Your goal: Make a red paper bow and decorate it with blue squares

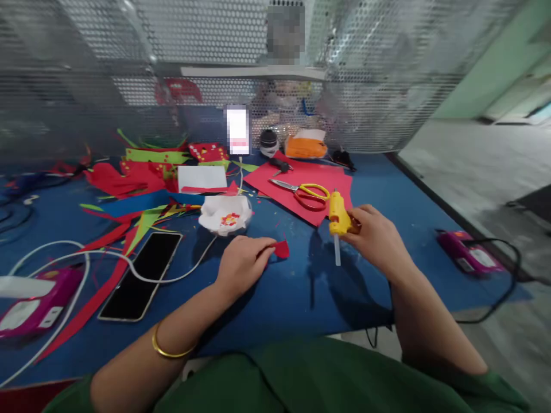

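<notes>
Between the thumb and fingers of my left hand [245, 263] is a small piece of red paper [281, 249], held low over the blue table. My right hand [372, 235] is closed round the handle of a yellow glue gun [338, 213], raised above the table with a clear glue stick [337, 250] poking out of its rear. Just beyond my left hand sits a white crumpled paper bowl [221, 209] with small red and yellow paper bits inside. Scissors [303, 192] with yellow and red handles lie on a red paper sheet [258, 178], left of the glue gun's tip.
A black phone [142, 275] and a white cable [172, 280] lie on the left, among red and green paper strips [99, 295]. Magenta boxes stand at the far left [55, 295] and right [469, 252]. A perforated metal screen [206, 34] closes off the back.
</notes>
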Tool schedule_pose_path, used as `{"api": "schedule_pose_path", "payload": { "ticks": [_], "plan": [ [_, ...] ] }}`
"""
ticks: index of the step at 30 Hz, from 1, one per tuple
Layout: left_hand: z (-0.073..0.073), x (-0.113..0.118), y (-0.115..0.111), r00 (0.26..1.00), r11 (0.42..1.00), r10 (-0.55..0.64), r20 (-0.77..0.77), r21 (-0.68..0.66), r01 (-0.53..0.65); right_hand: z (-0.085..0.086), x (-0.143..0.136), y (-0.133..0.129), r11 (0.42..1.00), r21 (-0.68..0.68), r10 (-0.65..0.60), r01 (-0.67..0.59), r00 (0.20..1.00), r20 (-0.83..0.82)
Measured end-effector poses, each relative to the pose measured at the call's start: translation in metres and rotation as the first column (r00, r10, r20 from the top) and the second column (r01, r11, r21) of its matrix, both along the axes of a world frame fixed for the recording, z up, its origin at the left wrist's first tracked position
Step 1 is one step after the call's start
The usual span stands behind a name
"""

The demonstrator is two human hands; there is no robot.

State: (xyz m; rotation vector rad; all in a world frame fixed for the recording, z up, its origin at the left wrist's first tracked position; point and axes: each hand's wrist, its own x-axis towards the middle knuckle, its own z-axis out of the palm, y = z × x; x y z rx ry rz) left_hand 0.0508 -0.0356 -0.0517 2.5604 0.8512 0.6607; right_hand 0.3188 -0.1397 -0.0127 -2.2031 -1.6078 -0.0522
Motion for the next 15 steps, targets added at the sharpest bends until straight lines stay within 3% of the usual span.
{"api": "schedule_pose_path", "payload": {
  "ticks": [3, 6, 10, 15],
  "plan": [
    [0.004, 0.012, 0.000, 0.999, 0.999, -0.030, -0.017, 0.016, 0.031, -0.003, 0.018, -0.022, 0.988, -0.065, -0.129, 0.140, 0.981, 0.144],
    [0.006, 0.025, 0.000, 0.995, 0.997, -0.077, -0.057, 0.024, 0.079, -0.011, 0.028, -0.034, 0.974, -0.131, -0.153, 0.184, 0.965, 0.215],
    [0.001, 0.041, 0.003, 0.991, 0.994, -0.110, -0.082, 0.011, 0.111, -0.023, 0.036, -0.040, 0.985, -0.143, -0.070, 0.100, 0.976, 0.205],
    [-0.004, 0.043, 0.000, 0.991, 0.998, -0.044, -0.126, 0.046, 0.050, -0.043, 0.056, -0.047, 0.989, -0.147, 0.052, -0.016, 0.968, 0.246]
  ]
}}
